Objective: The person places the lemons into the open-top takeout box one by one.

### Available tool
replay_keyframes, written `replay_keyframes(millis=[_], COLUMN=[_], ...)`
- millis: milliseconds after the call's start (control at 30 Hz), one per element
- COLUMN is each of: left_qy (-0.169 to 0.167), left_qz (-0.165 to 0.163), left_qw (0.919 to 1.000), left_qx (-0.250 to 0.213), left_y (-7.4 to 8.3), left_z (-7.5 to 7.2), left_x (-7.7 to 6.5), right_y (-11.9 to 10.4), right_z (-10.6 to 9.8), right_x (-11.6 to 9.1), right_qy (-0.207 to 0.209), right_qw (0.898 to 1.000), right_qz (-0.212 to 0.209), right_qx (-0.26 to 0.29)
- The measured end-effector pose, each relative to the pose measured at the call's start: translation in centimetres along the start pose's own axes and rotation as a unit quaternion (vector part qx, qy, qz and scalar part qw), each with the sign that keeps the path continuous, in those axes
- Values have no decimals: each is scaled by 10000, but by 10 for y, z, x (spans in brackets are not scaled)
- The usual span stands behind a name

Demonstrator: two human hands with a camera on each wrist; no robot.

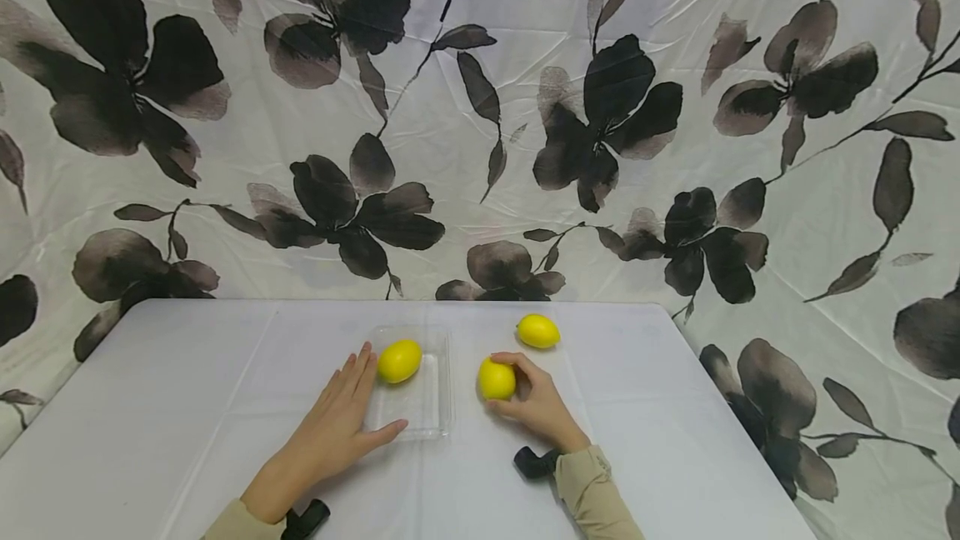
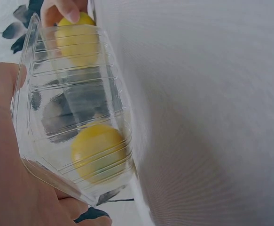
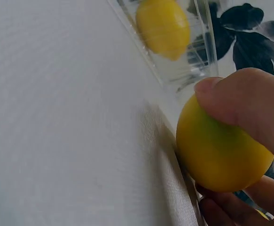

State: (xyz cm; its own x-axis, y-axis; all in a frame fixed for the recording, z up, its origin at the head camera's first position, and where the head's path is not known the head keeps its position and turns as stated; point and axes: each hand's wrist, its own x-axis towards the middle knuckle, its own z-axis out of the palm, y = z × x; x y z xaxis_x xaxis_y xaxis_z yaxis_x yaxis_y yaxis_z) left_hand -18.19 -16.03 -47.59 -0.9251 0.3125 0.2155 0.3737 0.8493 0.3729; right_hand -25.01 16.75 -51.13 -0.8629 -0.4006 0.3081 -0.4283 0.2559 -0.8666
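Observation:
A clear plastic container (image 1: pixel 437 415) stands on the table with one yellow lemon (image 1: pixel 400 361) inside, toward its back left. My left hand (image 1: pixel 330 427) rests along the container's left side, fingers straight and thumb over the near rim. In the left wrist view, the thumb (image 2: pixel 7 82) touches the container's rim. To the right of the container, my right hand (image 1: pixel 542 402) holds a second lemon (image 1: pixel 495 379) between thumb and fingers. This lemon (image 3: pixel 221 146) shows a greenish patch in the right wrist view. It is low over the table; whether it touches the cloth I cannot tell.
A third lemon (image 1: pixel 538 331) lies near the table's back edge, behind the right hand. White cloth covers the table (image 1: pixel 135 432). A floral curtain (image 1: pixel 480 123) hangs behind it. Black devices (image 1: pixel 536 463) are worn at both wrists.

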Motion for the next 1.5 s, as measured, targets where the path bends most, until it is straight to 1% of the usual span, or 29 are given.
replay_keyframes(millis=[167,233,333,400,467,700,900,967,1033,1133,1200,1300,1500], left_qy=[10,6,-8,9,5,-11,7,7,22,33,30,6,12], left_qz=[-6,-11,-19,-21,-22,-28,-27,-22,-12,-5,-4,-10,-2], left_qw=[10000,10000,10000,10000,10000,10000,10000,10000,10000,9999,9999,10000,10000], left_qx=[-5,-14,-41,-49,-59,-71,-56,-68,-96,-111,-105,-84,-50], left_y=[0,0,0,0,0,0,-1,-1,-2,-2,-2,-2,-1], left_z=[-1,-1,-2,-2,-1,0,0,0,1,1,1,1,-1], left_x=[0,0,0,0,1,1,1,1,1,1,2,2,2], right_y=[-5,-8,-13,-17,-19,-28,-47,-59,-63,-64,-57,-55,-55], right_z=[0,0,0,0,1,11,25,28,32,39,43,48,54], right_x=[5,7,10,12,14,24,34,36,39,43,46,48,49], right_qy=[248,326,361,359,381,519,495,446,409,359,342,302,328], right_qw=[9990,9983,9979,9980,9980,9982,9986,9988,9989,9990,9991,9989,9968], right_qz=[-155,-138,-6,75,70,-183,-167,-202,-241,-272,-258,-331,-569], right_qx=[-337,-472,-530,-519,-504,-248,-17,-9,3,-37,-57,-110,-450])
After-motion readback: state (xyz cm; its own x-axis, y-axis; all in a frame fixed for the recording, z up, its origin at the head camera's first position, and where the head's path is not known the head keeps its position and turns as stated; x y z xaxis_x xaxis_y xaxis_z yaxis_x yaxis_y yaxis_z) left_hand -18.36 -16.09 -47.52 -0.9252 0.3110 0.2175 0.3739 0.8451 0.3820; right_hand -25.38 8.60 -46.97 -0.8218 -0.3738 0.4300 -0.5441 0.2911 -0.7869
